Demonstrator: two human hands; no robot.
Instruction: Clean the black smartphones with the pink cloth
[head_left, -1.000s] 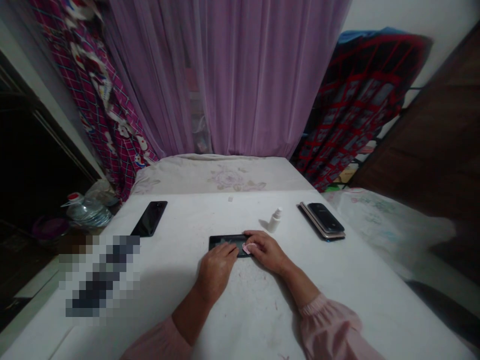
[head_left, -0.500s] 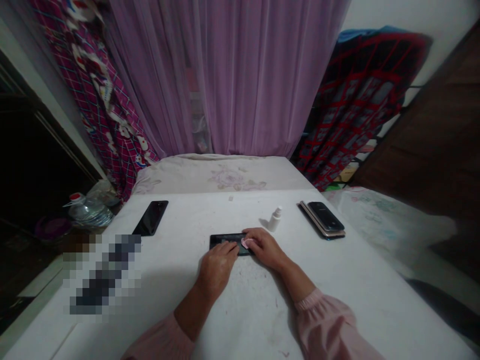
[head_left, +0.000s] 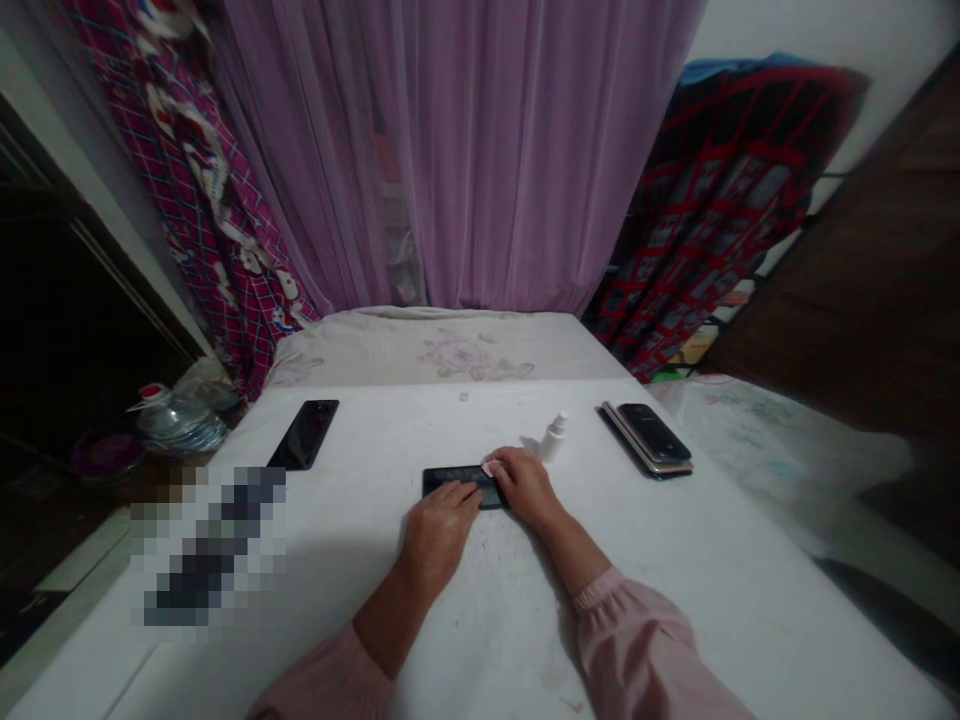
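A dark smartphone [head_left: 450,476] lies flat on the white-covered table, its long side running across in front of me. My left hand [head_left: 442,530] holds it down, the fingers over its near edge and screen. Closed on a small pink cloth [head_left: 491,467], my right hand [head_left: 525,487] presses at the phone's right end, near the far edge. Part of the screen is hidden by both hands. Just beyond my right hand stands a small white spray bottle [head_left: 553,440], upright.
At the left lies another dark phone [head_left: 304,435], with a pixelated area nearer me. Several stacked phones [head_left: 649,440] sit at the right. A tiny pale square piece [head_left: 463,397] rests toward the back. A large clear bottle [head_left: 176,420] stands beyond the table's left edge.
My right hand has moved slightly up with the pink cloth, toward the phone's far edge. My left hand stays on the phone. The view has shifted a little.
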